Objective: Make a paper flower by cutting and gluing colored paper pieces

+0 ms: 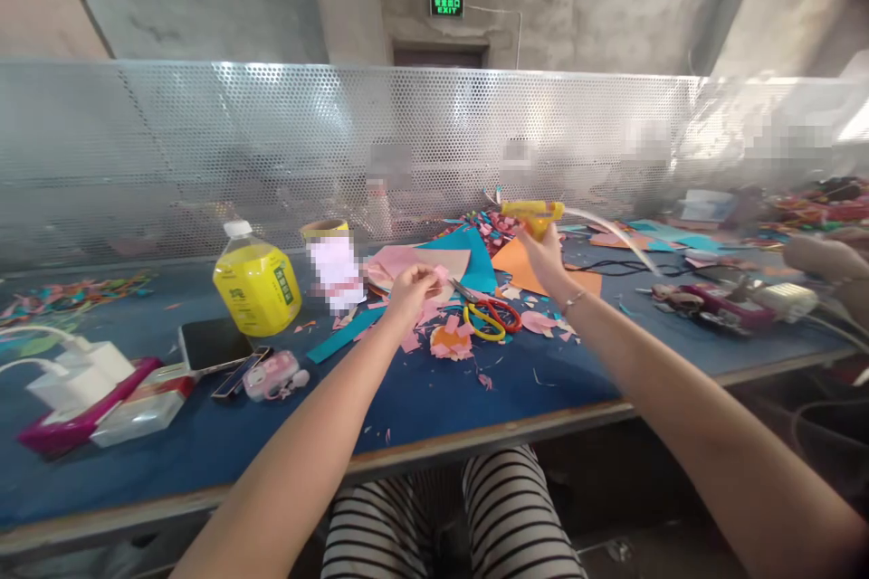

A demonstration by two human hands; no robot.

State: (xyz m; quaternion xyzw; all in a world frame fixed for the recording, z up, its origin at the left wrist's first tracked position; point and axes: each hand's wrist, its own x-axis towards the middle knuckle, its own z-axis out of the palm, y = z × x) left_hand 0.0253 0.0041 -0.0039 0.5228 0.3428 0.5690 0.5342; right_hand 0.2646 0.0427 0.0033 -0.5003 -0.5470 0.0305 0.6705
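A small pink paper piece (441, 274) is pinched between the fingertips of my left hand (412, 287), above the paper scraps. My right hand (541, 255) is wrapped round the handle of a yellow hot glue gun (533, 213), raised over an orange paper sheet (520, 264). The gun's nozzle points left, and a glue stick (615, 235) seems to curve out behind it. Between my hands lie scissors (493, 319) with yellow and red handles. Just left of them sits an orange paper round (452, 339) with pink pieces on it.
A yellow bottle (258, 282), a phone (214, 346) and a magenta power strip (88, 407) with chargers stand at left. Another power strip (726, 303) with cords lies right, near another person's hand (825, 255). A perforated metal panel (272, 145) runs along the back.
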